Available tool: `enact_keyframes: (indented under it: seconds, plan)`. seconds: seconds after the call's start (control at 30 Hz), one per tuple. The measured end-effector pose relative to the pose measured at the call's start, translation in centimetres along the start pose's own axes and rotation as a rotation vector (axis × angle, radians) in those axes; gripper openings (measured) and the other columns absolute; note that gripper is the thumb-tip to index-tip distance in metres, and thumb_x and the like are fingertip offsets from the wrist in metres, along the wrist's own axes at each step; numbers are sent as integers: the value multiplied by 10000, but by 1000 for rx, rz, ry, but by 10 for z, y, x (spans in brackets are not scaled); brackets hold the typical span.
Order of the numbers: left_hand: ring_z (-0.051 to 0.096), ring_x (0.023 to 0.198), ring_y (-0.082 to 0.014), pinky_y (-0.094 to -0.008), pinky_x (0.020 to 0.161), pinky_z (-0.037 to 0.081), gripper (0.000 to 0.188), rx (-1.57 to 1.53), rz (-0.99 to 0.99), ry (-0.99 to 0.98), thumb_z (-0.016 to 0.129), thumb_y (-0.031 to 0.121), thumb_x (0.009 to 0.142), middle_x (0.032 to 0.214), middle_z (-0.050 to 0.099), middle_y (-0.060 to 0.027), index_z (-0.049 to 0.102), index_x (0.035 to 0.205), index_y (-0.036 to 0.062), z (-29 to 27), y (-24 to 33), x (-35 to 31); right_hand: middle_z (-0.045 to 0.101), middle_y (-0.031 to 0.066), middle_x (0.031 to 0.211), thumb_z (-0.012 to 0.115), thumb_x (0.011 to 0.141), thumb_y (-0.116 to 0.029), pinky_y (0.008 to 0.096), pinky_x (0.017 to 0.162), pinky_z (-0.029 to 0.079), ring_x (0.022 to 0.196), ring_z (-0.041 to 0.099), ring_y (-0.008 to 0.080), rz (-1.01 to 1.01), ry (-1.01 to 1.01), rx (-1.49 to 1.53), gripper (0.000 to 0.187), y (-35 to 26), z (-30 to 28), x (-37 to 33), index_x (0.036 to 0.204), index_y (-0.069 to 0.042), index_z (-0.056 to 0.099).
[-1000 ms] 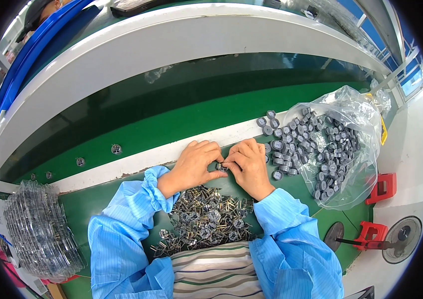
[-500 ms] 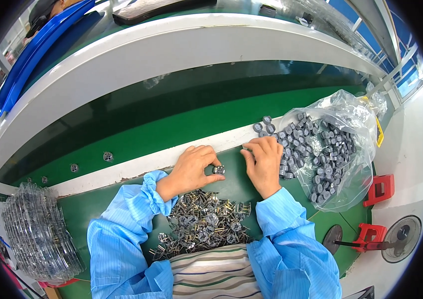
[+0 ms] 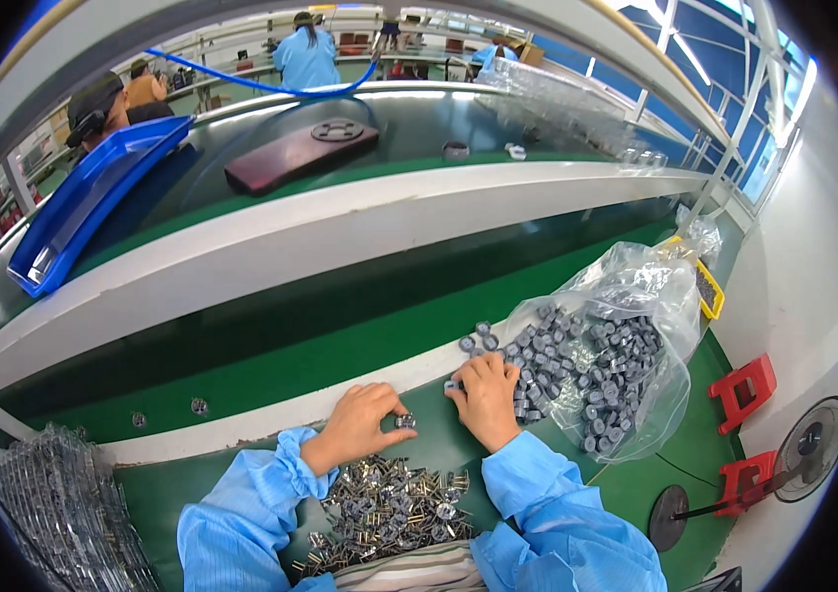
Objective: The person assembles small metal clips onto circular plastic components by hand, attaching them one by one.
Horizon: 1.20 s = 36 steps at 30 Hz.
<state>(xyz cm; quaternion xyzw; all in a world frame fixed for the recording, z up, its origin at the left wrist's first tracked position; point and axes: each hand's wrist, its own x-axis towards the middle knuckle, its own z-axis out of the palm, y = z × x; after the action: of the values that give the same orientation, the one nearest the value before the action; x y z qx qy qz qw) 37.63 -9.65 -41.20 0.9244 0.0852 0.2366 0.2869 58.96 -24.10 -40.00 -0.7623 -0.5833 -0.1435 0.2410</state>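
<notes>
Between the thumb and fingers of my left hand (image 3: 355, 426) is a small clear component with metal pins (image 3: 405, 421). To its right, my right hand (image 3: 486, 397) is closed, with a small grey round cap (image 3: 451, 387) showing at the thumb and fingertips. Just beyond that hand lie loose grey caps (image 3: 478, 340), and more spill out of a clear plastic bag (image 3: 626, 271) on the right. Below both hands, close to my body, sits a heap of similar pinned metal components (image 3: 394, 508).
Stacked clear plastic trays (image 3: 69, 503) stand at the left. Two single components (image 3: 200, 406) lie beyond the white ledge (image 3: 271, 421). The raised shelf holds a blue tray (image 3: 103, 192) and a dark reddish phone-like slab (image 3: 300, 156). At right are red stools (image 3: 742, 393) and a fan (image 3: 811, 449). People sit farther back.
The view has tilted up, showing more of the shelf and the room. My right hand has closed, with a grey cap now at its fingertips. My left hand keeps its component.
</notes>
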Motion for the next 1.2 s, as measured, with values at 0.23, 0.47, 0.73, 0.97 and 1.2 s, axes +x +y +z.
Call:
enact_keyframes:
  seconds: [0.23, 0.47, 0.73, 0.97, 1.2]
  plan:
    - [663, 954, -312, -426, 828, 485, 383, 11, 42, 22, 905, 388, 824, 959, 656, -81, 701, 951, 91, 3, -3, 1, 712, -20, 960, 900, 742, -164, 497, 981, 357, 1045, 618, 259, -124, 133, 134, 214, -2, -23, 13, 863, -116, 730]
    - [654, 810, -231, -363, 740, 516, 364, -176, -63, 72, 892, 265, 871, 935, 681, -85, 697, 1096, 55, 7, -8, -1, 711, 25, 911, 832, 814, -21, 433, 882, 402, 883, 651, 244, -226, 377, 306, 194, -39, -88, 56, 925, -89, 689]
    - [701, 843, -175, -305, 733, 537, 373, -294, -137, 113, 860, 156, 910, 985, 726, -84, 712, 1240, 64, 7, -6, -5, 709, 122, 929, 770, 919, -40, 412, 760, 508, 838, 659, 284, -270, 719, 222, 87, 0, -160, 214, 996, -34, 729]
    - [636, 785, -131, -284, 710, 522, 359, -401, -271, 122, 863, 121, 898, 935, 694, -61, 719, 1220, 52, 4, -12, -4, 736, 126, 966, 743, 908, 15, 410, 824, 528, 908, 691, 320, -245, 606, 174, 139, 0, -144, 172, 1042, -23, 748]
    - [724, 871, -243, -363, 755, 566, 327, -104, -318, 411, 878, 97, 813, 999, 739, -104, 738, 1104, 50, -34, -54, 11, 717, 100, 909, 767, 835, 64, 406, 753, 457, 842, 657, 308, -94, 210, 448, 187, -23, -37, 8, 991, -39, 757]
